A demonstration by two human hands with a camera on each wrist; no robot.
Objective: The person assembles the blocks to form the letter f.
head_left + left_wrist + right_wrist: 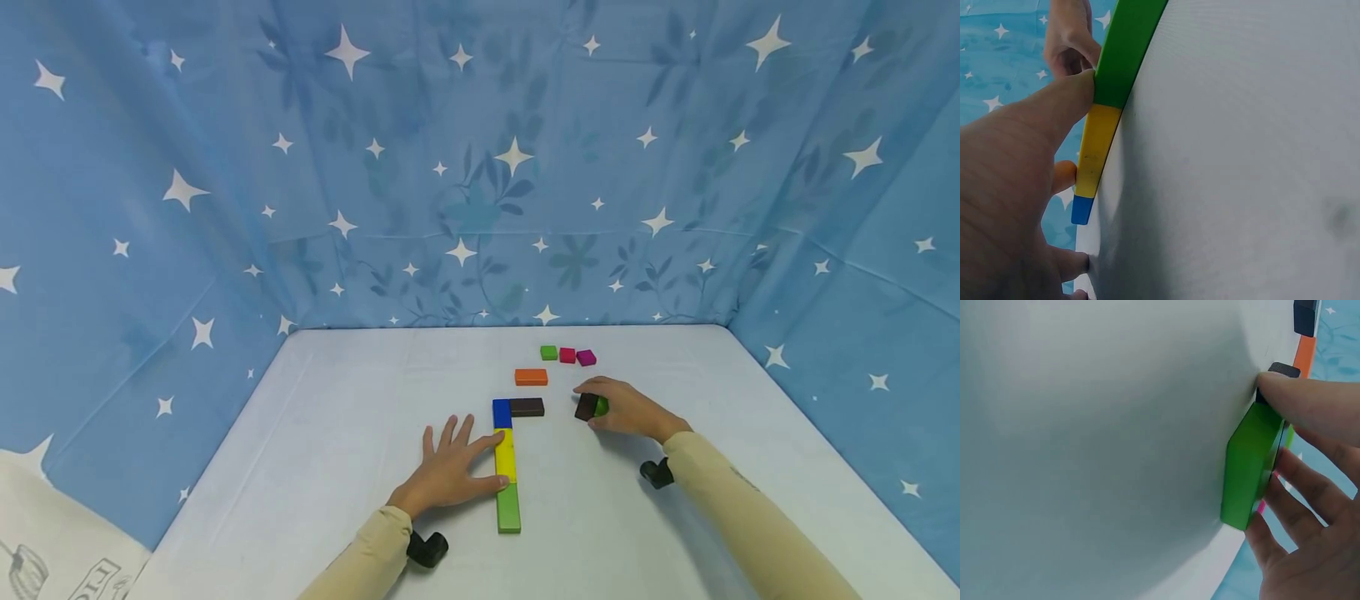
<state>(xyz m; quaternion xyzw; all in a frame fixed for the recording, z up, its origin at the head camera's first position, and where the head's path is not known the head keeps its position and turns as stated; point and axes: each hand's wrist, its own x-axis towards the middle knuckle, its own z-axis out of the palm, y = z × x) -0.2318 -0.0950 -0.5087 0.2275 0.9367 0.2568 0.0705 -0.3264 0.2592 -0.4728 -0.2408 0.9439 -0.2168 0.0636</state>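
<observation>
A column of toy blocks lies on the white table: a blue block [502, 413] at the far end, a yellow block [505, 457] in the middle and a long green block [508, 508] nearest me. A dark brown block [527, 407] extends rightward from the blue one. My left hand [448, 471] has its fingers spread, with thumb and index finger touching the column around the yellow block. To the right, my right hand [630, 408] grips a dark block [587, 407] and a green block [1247, 469] together between thumb and fingers.
Beyond the column lies an orange block [531, 377]. Farther back sit a small green block [549, 352], a red block [567, 355] and a magenta block [587, 357] in a row. A blue star-patterned curtain [480, 200] encloses the table's back and sides.
</observation>
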